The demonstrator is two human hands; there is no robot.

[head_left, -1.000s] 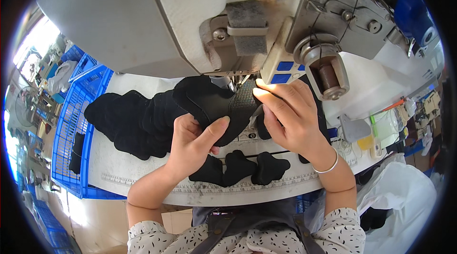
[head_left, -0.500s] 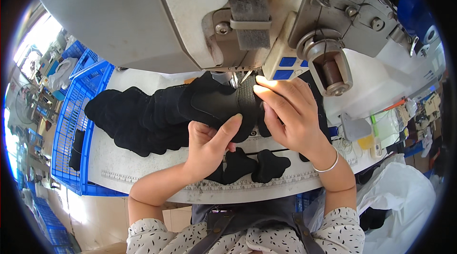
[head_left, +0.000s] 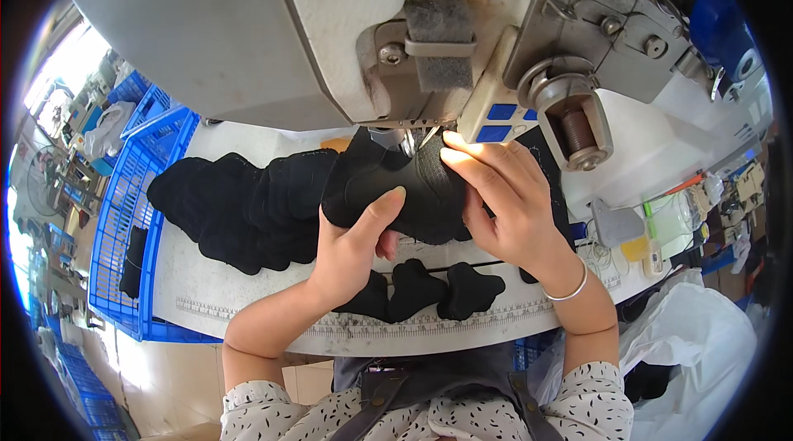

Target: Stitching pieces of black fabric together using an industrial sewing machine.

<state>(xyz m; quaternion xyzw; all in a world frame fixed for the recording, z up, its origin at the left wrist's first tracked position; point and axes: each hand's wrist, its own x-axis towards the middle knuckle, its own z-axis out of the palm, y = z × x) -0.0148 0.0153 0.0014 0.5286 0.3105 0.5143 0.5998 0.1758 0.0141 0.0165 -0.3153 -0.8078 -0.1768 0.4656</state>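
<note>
A black fabric piece (head_left: 388, 189) lies under the head of a grey sewing machine (head_left: 330, 36), close to its needle area. My left hand (head_left: 351, 247) grips the piece's near edge, thumb on top. My right hand (head_left: 504, 197) presses its right side flat beside the needle, fingers spread; a thin bracelet sits on that wrist. A pile of more black pieces (head_left: 235, 206) trails off to the left. Three small black cut pieces (head_left: 429, 292) lie on the white table (head_left: 215, 309) just below my hands.
A blue plastic crate (head_left: 124, 218) stands at the table's left edge with a dark item in it. A ruler strip runs along the table's front edge. Small bottles and clutter sit at the right, and a white plastic bag (head_left: 702, 342) hangs at lower right.
My left hand has moved up from the small cut pieces and taken hold of the black piece's edge. The piece sits closer under the machine head. My right hand stays on it.
</note>
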